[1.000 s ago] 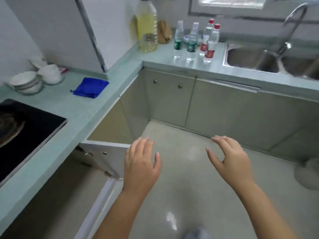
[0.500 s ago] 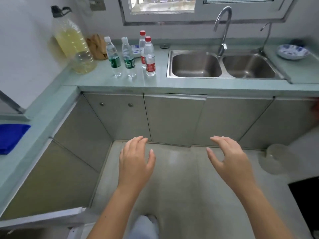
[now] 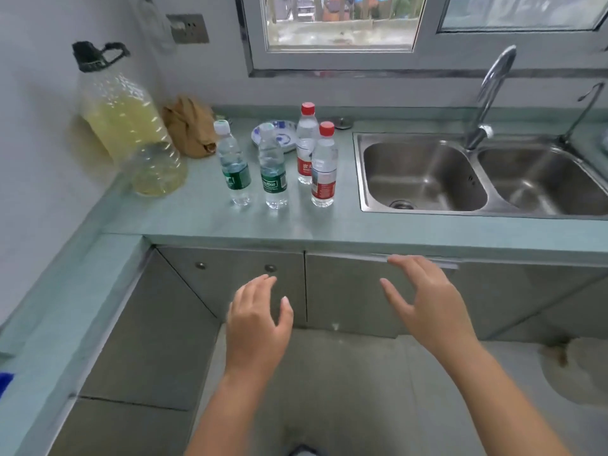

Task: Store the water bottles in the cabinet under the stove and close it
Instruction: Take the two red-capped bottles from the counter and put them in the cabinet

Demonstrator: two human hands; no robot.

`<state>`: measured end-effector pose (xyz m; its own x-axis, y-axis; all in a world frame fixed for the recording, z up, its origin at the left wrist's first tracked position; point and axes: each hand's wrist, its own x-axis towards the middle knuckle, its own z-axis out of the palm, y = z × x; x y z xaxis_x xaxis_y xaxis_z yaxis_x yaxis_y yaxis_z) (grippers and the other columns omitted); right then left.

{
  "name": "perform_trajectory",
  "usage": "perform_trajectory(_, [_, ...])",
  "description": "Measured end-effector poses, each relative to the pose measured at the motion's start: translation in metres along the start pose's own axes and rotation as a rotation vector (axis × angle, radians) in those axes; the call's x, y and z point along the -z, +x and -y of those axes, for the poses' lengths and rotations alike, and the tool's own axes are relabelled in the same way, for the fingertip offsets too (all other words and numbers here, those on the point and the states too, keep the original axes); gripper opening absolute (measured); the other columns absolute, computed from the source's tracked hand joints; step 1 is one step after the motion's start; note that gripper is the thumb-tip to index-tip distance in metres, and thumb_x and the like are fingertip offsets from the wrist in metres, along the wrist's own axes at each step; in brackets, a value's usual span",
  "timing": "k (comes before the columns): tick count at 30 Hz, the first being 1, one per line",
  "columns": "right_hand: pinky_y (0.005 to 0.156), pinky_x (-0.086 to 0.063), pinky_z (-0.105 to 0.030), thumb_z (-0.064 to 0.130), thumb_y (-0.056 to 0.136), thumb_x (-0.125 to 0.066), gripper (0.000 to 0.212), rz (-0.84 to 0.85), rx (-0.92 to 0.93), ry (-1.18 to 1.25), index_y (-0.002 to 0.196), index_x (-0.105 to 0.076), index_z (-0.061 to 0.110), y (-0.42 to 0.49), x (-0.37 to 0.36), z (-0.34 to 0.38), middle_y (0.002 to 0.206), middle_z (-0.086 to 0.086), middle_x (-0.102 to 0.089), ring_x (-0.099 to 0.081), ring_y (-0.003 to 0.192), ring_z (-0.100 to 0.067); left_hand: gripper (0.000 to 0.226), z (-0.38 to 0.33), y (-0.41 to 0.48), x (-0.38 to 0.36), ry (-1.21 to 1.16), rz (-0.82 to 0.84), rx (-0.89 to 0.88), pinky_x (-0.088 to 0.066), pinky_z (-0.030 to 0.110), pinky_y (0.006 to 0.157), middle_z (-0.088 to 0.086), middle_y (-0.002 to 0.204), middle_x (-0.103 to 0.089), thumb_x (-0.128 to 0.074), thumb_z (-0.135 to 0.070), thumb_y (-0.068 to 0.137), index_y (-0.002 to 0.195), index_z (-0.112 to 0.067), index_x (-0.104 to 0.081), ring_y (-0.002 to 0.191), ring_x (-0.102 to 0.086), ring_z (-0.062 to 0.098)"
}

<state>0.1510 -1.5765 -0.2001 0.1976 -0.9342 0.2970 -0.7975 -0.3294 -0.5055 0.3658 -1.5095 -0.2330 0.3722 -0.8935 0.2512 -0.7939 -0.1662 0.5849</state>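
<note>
Several water bottles stand upright on the pale green counter (image 3: 230, 225) left of the sink: a green-label bottle (image 3: 233, 164), a second green-label bottle (image 3: 272, 167), a red-cap bottle (image 3: 324, 166) at the front and another red-cap bottle (image 3: 306, 143) behind it. My left hand (image 3: 258, 320) and my right hand (image 3: 427, 304) hover empty, fingers spread, in front of the closed cabinet doors below the counter. Both hands are apart from the bottles. The stove and its cabinet are out of view.
A large jug of yellow oil (image 3: 131, 130) stands in the counter corner beside a brown crumpled bag (image 3: 190, 126). A blue-patterned plate (image 3: 279, 134) lies behind the bottles. The double steel sink (image 3: 424, 172) with tap (image 3: 490, 90) is to the right. A blue cloth edge (image 3: 5, 383) shows far left.
My view has swung right and up, away from the stove and open cabinet door, toward the bottles and sink. Both hands stay open and have come closer to the counter.
</note>
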Motion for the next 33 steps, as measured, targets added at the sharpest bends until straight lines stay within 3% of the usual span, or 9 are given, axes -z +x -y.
perform_trajectory(9, [0.080,-0.042,-0.030,0.022,0.079,-0.065,0.037,0.028,0.057,0.067,0.115,-0.057,0.014,0.139,-0.040,-0.003,0.111,-0.007,-0.063,-0.058,0.102,-0.026,0.044,-0.018,0.119,-0.028,-0.174,0.008,-0.024,-0.029,0.022,0.099,0.003,0.122,-0.057,-0.045,-0.034,0.083,0.119,-0.012,-0.054,0.115,-0.044,0.009])
perform_trajectory(14, [0.075,-0.048,-0.033,0.022,0.078,-0.066,0.042,0.027,0.191,0.141,0.117,-0.054,0.011,0.230,-0.050,-0.011,0.106,-0.009,-0.063,-0.059,0.095,-0.027,0.051,-0.042,0.188,-0.051,-0.168,-0.050,-0.024,-0.029,0.021,0.100,0.002,0.124,-0.056,-0.038,-0.041,0.081,0.119,-0.012,-0.053,0.115,-0.040,0.004])
perform_trajectory(18, [0.077,-0.052,-0.040,0.025,0.079,-0.065,0.045,0.084,0.285,0.177,0.121,-0.051,0.016,0.289,-0.061,-0.017,0.109,-0.007,-0.063,-0.059,0.097,-0.025,0.041,-0.055,0.230,-0.068,-0.174,-0.072,0.070,-0.035,0.027,0.101,0.001,0.125,-0.054,-0.047,-0.034,0.084,0.120,-0.015,-0.053,0.117,-0.045,0.010])
perform_trajectory(21, [0.078,-0.051,-0.036,0.026,0.079,-0.065,0.045,0.140,0.331,0.218,0.121,-0.051,0.018,0.323,-0.073,-0.020,0.110,-0.006,-0.062,-0.058,0.097,-0.023,0.036,-0.063,0.252,-0.078,-0.172,-0.093,0.123,-0.033,0.025,0.102,-0.002,0.129,-0.050,-0.053,-0.021,0.088,0.123,-0.017,-0.050,0.119,-0.043,0.008])
perform_trajectory(25, [0.077,-0.046,-0.030,0.029,0.077,-0.067,0.047,0.222,0.364,0.268,0.121,-0.051,0.021,0.349,-0.090,-0.021,0.113,-0.002,-0.062,-0.059,0.097,-0.022,0.038,-0.068,0.267,-0.088,-0.162,-0.099,0.163,-0.022,0.000,0.092,-0.007,0.129,-0.048,-0.054,-0.019,0.087,0.125,-0.019,-0.048,0.116,-0.039,-0.001])
perform_trajectory(27, [0.076,-0.049,-0.032,0.029,0.076,-0.069,0.046,0.255,0.362,0.300,0.119,-0.053,0.021,0.354,-0.096,-0.019,0.109,-0.001,-0.063,-0.060,0.092,-0.021,0.039,-0.068,0.274,-0.091,-0.163,-0.095,0.186,-0.019,-0.005,0.087,-0.010,0.128,-0.046,-0.053,-0.020,0.088,0.126,-0.020,-0.047,0.115,-0.038,-0.004])
perform_trajectory(31, [0.071,-0.048,-0.030,0.022,0.071,-0.074,0.038,0.277,0.375,0.349,0.106,-0.061,0.015,0.364,-0.103,-0.017,0.093,-0.003,-0.064,-0.058,0.082,-0.021,0.041,-0.066,0.291,-0.097,-0.199,-0.088,0.187,-0.019,-0.007,0.086,-0.017,0.124,-0.040,-0.053,-0.019,0.088,0.128,-0.021,-0.044,0.111,-0.033,-0.011])
perform_trajectory(33, [0.067,-0.046,-0.019,0.021,0.068,-0.076,0.036,0.296,0.337,0.377,0.101,-0.063,0.012,0.369,-0.104,-0.018,0.087,-0.004,-0.063,-0.055,0.073,-0.017,0.043,-0.064,0.301,-0.102,-0.222,-0.055,0.171,-0.022,0.001,0.092,-0.018,0.124,-0.038,-0.052,-0.020,0.089,0.130,-0.022,-0.042,0.114,-0.032,-0.009])
